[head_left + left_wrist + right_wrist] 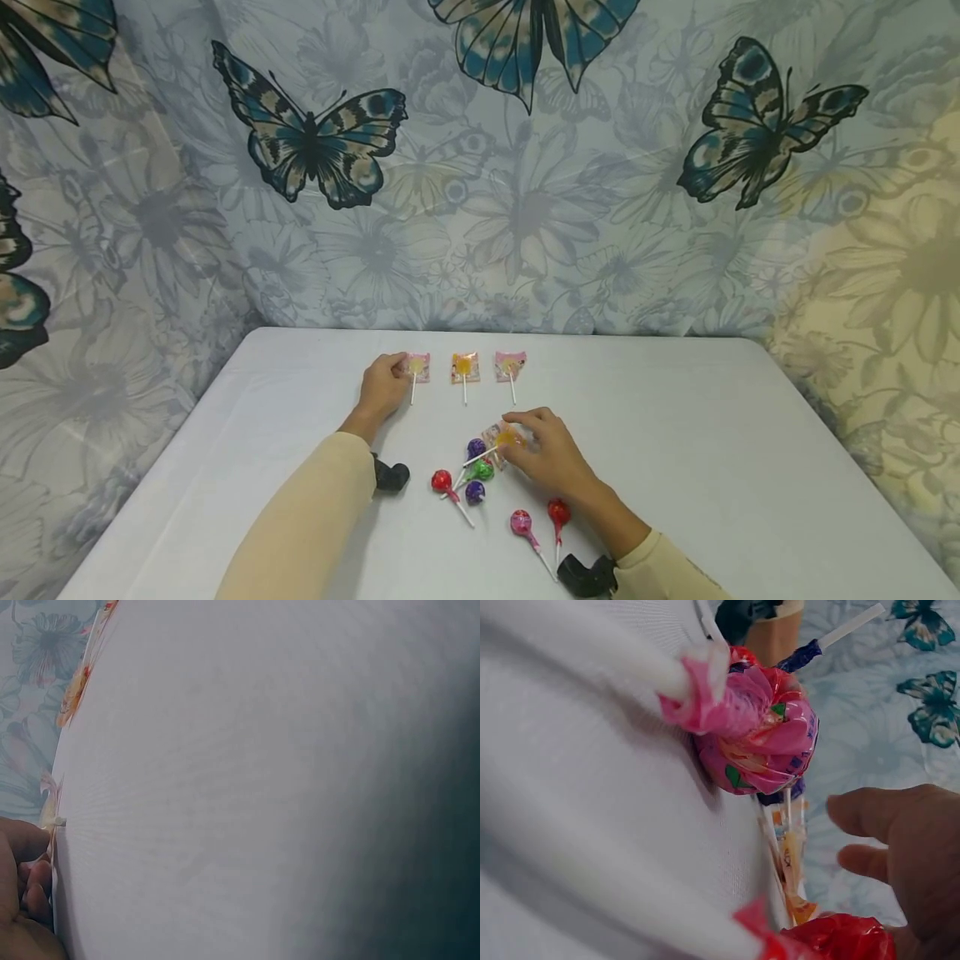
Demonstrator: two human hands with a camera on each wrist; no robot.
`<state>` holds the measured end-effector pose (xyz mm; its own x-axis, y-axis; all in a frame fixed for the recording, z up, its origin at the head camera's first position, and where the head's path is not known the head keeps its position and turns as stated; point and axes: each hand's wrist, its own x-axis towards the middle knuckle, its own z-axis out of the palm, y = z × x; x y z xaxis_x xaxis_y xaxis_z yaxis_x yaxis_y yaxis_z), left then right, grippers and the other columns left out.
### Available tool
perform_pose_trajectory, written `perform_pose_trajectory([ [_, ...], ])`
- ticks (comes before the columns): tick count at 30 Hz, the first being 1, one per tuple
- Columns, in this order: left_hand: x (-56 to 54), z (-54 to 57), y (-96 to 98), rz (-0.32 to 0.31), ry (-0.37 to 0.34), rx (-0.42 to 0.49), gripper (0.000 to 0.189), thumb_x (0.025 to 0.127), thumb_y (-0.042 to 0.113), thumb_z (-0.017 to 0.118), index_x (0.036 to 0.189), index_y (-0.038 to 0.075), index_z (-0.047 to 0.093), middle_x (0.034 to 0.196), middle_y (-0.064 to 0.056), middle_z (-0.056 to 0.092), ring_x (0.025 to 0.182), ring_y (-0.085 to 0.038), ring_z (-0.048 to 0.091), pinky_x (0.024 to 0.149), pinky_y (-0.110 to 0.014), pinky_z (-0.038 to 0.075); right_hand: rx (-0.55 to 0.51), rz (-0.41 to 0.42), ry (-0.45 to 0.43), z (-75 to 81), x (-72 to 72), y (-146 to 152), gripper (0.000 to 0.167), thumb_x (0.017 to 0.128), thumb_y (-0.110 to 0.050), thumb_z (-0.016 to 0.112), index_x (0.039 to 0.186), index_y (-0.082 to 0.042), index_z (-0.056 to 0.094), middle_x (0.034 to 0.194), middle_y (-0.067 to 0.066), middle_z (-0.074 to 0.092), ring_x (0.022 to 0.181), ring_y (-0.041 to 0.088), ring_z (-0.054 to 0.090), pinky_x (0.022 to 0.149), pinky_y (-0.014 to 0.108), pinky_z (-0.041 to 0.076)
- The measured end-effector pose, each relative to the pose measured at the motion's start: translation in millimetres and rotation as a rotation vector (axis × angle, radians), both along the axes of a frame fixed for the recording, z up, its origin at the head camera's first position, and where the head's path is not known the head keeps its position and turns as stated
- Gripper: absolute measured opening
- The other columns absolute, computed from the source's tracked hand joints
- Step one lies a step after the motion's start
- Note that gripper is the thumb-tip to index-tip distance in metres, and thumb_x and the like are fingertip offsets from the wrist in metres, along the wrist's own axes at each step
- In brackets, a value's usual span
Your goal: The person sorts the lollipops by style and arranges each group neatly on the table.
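My left hand (384, 385) pinches the left edge of a flat lollipop (417, 368) in a clear pink wrapper, the leftmost of a row at the table's far side. In the left wrist view its curled fingers (36, 889) show beside the wrapper. My right hand (551, 450) reaches over another flat lollipop (504, 438) with an orange middle, its stick pointing down and left. Seen from the right wrist, the fingers (866, 810) are spread and stand a little away from that wrapper. Part of this lollipop is hidden behind the fingers.
Two more flat lollipops, an orange one (465, 367) and a pink one (511, 365), complete the row. Round lollipops in purple (475, 492), green (481, 471) and red (442, 481) lie mid-table. Pink (521, 522) and red ones (558, 511) lie near my right wrist.
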<state>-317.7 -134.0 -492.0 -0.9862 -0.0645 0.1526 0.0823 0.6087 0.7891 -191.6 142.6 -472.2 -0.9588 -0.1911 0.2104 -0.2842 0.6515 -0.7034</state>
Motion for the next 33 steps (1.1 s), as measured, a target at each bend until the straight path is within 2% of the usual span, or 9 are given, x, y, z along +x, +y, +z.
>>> perform_pose_trajectory([
  [6,-0.4,1.4,1.0,0.008,0.017,-0.009,0.044,0.083,-0.004,0.057,0.127,-0.006,0.059,0.095,-0.012,0.056,0.089,-0.026,0.052,0.081,-0.037,0.044,0.126,0.003,-0.030,-4.7,0.7,-0.2,0.043,0.083,-0.029,0.075,0.123,-0.021,0.066,0.120,0.007,0.053,0.114,0.030,0.045,0.088,0.051,0.045],
  [14,0.6,3.0,1.8,0.002,0.010,-0.017,0.043,0.085,-0.003,0.056,0.128,-0.006,0.058,0.096,-0.013,0.056,0.089,-0.027,0.051,0.081,-0.038,0.043,0.243,0.035,0.008,-5.3,2.9,0.0,0.045,0.080,-0.032,0.077,0.123,-0.024,0.067,0.122,0.009,0.052,0.108,0.029,0.044,0.081,0.044,0.046],
  [21,1.0,2.4,-0.1,-0.004,0.017,-0.015,0.044,0.084,-0.004,0.056,0.127,-0.006,0.058,0.094,-0.013,0.055,0.087,-0.026,0.052,0.079,-0.038,0.043,0.348,0.034,0.064,-6.0,3.1,-0.7,0.044,0.078,-0.034,0.075,0.121,-0.026,0.068,0.124,0.014,0.049,0.105,0.030,0.043,0.080,0.046,0.042],
  [23,1.6,2.7,-0.3,-0.007,0.015,-0.013,0.044,0.083,-0.004,0.056,0.127,-0.007,0.057,0.093,-0.012,0.055,0.086,-0.026,0.051,0.078,-0.037,0.044,0.364,0.027,0.084,-6.6,3.2,-0.1,0.042,0.078,-0.029,0.074,0.120,-0.027,0.069,0.121,0.014,0.049,0.101,0.029,0.043,0.079,0.045,0.040],
  [27,2.9,3.1,0.2,-0.002,0.010,-0.004,0.044,0.083,-0.004,0.057,0.127,-0.007,0.058,0.092,-0.012,0.055,0.085,-0.026,0.051,0.078,-0.037,0.044,0.356,0.005,0.114,-6.3,3.5,0.9,0.039,0.078,-0.017,0.068,0.116,-0.027,0.072,0.102,0.010,0.049,0.086,0.024,0.041,0.069,0.039,0.037],
  [30,3.3,2.6,0.6,0.006,0.007,-0.004,0.044,0.084,-0.004,0.057,0.127,-0.006,0.058,0.093,-0.012,0.055,0.086,-0.026,0.052,0.078,-0.037,0.043,0.319,-0.026,0.088,-4.7,4.2,1.0,0.038,0.079,-0.013,0.067,0.114,-0.025,0.073,0.091,0.005,0.047,0.078,0.021,0.039,0.062,0.034,0.036],
  [33,3.1,2.7,1.1,0.007,0.007,-0.009,0.044,0.084,-0.004,0.057,0.128,-0.006,0.058,0.094,-0.012,0.054,0.087,-0.026,0.051,0.079,-0.038,0.043,0.272,-0.059,0.057,-3.4,4.6,0.8,0.034,0.081,-0.014,0.069,0.113,-0.022,0.073,0.088,0.003,0.049,0.075,0.018,0.041,0.059,0.031,0.038],
])
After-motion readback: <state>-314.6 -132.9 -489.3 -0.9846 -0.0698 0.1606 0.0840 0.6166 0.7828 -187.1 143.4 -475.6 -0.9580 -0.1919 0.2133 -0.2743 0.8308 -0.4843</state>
